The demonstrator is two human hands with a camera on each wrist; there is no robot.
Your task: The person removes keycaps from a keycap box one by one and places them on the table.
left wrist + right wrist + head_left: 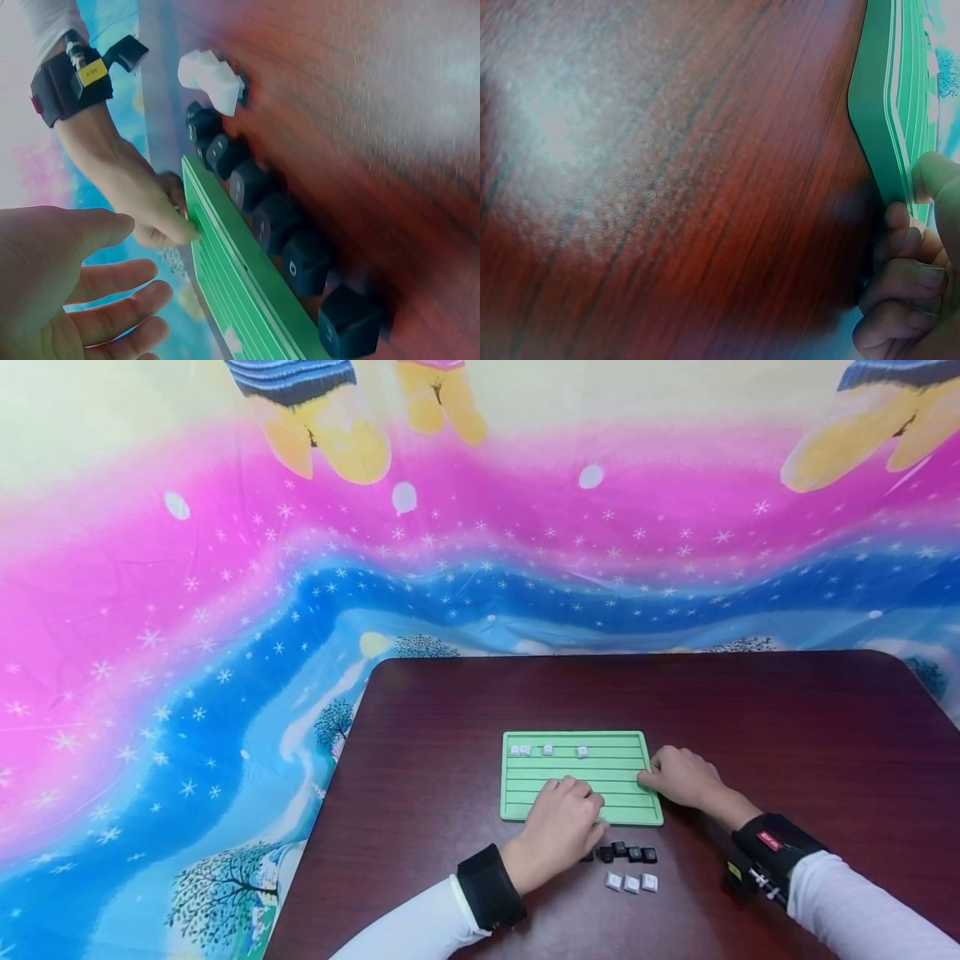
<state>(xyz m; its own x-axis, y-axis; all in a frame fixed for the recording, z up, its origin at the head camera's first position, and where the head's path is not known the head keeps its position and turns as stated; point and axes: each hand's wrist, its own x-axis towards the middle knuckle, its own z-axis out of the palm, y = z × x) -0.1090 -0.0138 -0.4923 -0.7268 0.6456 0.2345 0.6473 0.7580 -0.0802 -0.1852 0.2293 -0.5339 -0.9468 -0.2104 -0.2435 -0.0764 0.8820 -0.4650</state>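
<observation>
A green ridged board (618, 764) lies on the table, with several white keycaps (548, 750) along its top row. My right hand (684, 777) pinches the board's right edge; in the right wrist view the thumb (932, 174) is on the upper face and the other fingers curl at the side. Over the board's near edge is my left hand (561, 827), its fingers loosely bent and nothing held in the left wrist view. A row of black keycaps (306, 259) runs along the near edge, partly hidden by that hand in the head view.
Three white keycaps (632, 884) sit nearer to me than the black row. The dark wooden table (435, 718) extends around the board. Behind its far edge hangs a colourful printed cloth (480, 552). Both wrists wear black bands (491, 885).
</observation>
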